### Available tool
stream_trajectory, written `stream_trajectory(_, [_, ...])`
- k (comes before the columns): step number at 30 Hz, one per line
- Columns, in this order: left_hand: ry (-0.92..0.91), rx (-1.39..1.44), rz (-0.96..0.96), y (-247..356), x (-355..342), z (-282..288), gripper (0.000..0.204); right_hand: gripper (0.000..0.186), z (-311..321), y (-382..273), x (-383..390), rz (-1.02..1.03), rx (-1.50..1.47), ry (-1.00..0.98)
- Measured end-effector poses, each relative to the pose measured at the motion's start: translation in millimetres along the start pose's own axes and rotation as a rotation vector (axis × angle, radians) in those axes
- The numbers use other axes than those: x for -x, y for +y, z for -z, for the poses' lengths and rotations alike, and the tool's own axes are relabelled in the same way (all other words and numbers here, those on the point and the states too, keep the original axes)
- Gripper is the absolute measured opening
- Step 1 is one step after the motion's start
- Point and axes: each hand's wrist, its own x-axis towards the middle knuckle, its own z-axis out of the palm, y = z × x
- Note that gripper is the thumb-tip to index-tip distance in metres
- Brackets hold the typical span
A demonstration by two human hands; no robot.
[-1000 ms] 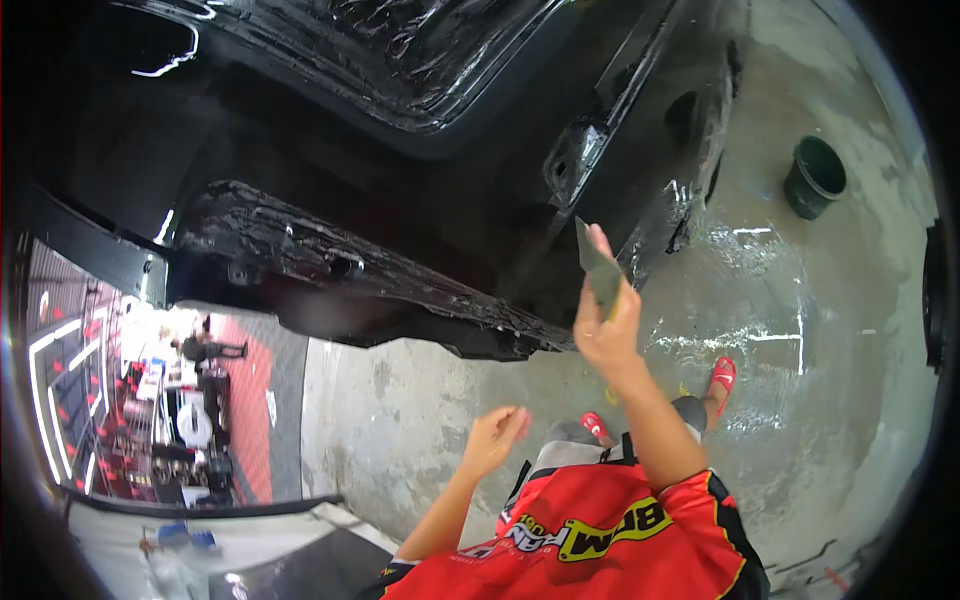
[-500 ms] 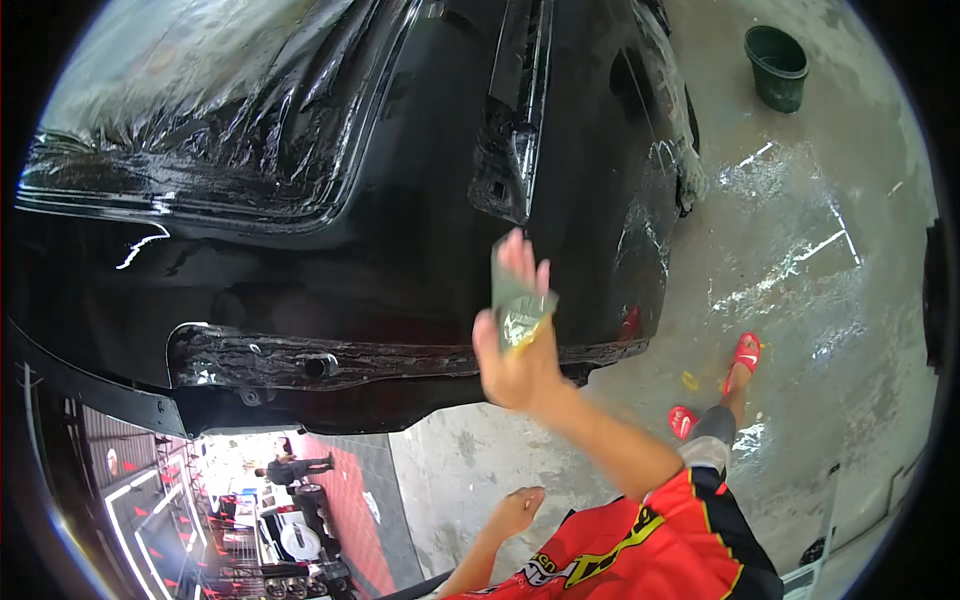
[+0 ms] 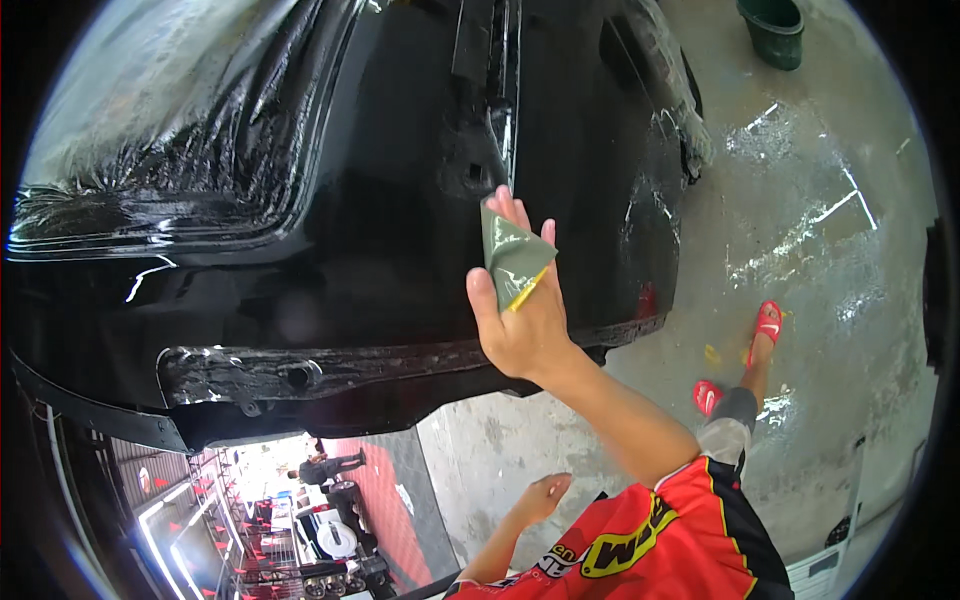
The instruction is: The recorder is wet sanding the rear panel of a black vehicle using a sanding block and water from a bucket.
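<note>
My right hand (image 3: 520, 320) lies over the black vehicle panel (image 3: 390, 160), thumb out to the left and fingers stretched forward, with a folded grey-green sheet (image 3: 512, 245), yellow along one edge, held in the fingers. Its fingertips are at the lower end of a narrow raised channel (image 3: 505, 130); whether they touch it I cannot tell. My left hand (image 3: 545, 492) hangs low near my body with curled fingers, its inside hidden. Crinkled plastic film (image 3: 200, 130) covers the panel's upper left, and a dark, roughly coated strip (image 3: 250, 372) runs along the lower edge.
A green bucket (image 3: 770, 40) stands on the wet concrete floor (image 3: 820, 250) at right, where my feet in red sandals (image 3: 768, 325) also show. At lower left are a red-paved strip (image 3: 390, 500), a person in dark clothing (image 3: 325, 470) and a white vehicle (image 3: 330, 535).
My view has turned, shifting the panel's lower edge down and levelling it. My right hand has moved left and slightly up over the panel with the sheet. My left hand stays low.
</note>
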Motion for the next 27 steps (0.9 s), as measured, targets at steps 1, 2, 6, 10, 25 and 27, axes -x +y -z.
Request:
stream_trajectory(1, [0.018, 0.042, 0.040, 4, -1, -1, 0.030, 0.068, -3, -5, 10, -0.010, -0.006, -0.009])
stream_trajectory(2, [0.045, -0.019, -0.002, -3, -2, -4, 0.031, 0.066, -8, -17, 29, -0.035, -0.042, 0.010])
stream_trajectory(6, [-0.019, -0.049, 0.036, -19, 3, -19, 0.030, 0.062, -15, -9, 43, -0.056, 0.007, 0.044])
stream_trajectory(10, [-0.025, 0.050, 0.090, -18, 9, -29, 0.031, 0.057, -3, 17, -13, -0.054, 0.067, 0.128])
stream_trajectory(25, [-0.084, 0.017, 0.078, -41, 25, -54, 0.034, 0.073, -2, 23, 81, 0.050, 0.131, -0.161])
stream_trajectory(27, [-0.083, 0.044, 0.104, -28, 17, -52, 0.034, 0.065, 18, 35, 20, 0.095, 0.152, -0.075])
